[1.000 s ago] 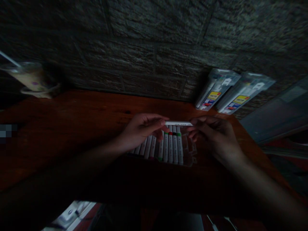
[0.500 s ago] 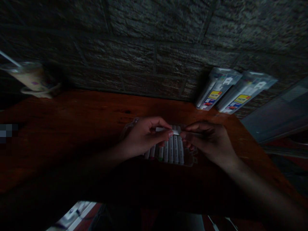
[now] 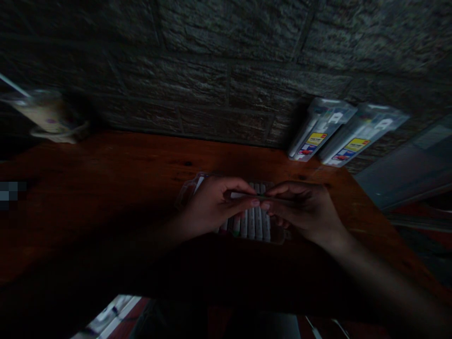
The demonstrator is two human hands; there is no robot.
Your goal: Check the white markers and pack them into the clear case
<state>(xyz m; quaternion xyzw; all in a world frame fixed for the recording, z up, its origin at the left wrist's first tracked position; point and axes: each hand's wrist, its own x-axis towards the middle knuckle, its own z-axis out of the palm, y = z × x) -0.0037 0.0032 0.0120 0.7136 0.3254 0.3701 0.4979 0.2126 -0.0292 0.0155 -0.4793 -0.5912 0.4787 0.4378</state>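
Between my hands lies a slim white marker (image 3: 240, 195), held level over an open clear plastic case (image 3: 188, 189). My left hand (image 3: 219, 202) is closed round its left part, thumb and forefinger pinching near the middle. The fingertips of my right hand (image 3: 303, 205) pinch its right end, close to the left fingertips. A dark greenish bit shows in the small gap there; whether the cap is on or off I cannot tell. Below, several white markers (image 3: 251, 223) lie side by side in the case, partly hidden by my hands.
Two clear packs of markers, a left one (image 3: 316, 134) and a right one (image 3: 360, 139), lean on the stone wall (image 3: 197, 70) at the back right. At the far left stands a plastic cup with a straw (image 3: 49, 113). The wooden table (image 3: 123, 174) is dimly lit.
My hands have shifted slightly down and the fingertips have come closer. A white stretch of marker showed between them before; now a narrow greenish bit does.
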